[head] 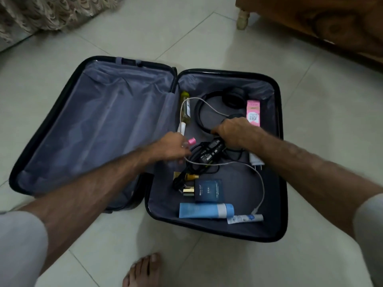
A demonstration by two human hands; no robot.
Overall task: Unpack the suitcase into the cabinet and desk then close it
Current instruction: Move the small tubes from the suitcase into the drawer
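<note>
Head view. The suitcase (145, 141) lies opened flat on the tiled floor (207, 38), its hinge line running away from the viewer. The left half (93, 125) shows only grey lining. The right half (273, 183) contains black headphones (209, 104), a pink box (253, 113), a yellow bottle (185, 106), a black power adapter (211, 152) with cords, a white cable (260, 179), a navy box (208, 190) and a blue tube (205, 210) lying crosswise. The left hand (169, 147) holds a small pink-capped bottle (189, 141); the right hand (234, 131) grips the adapter.
</note>
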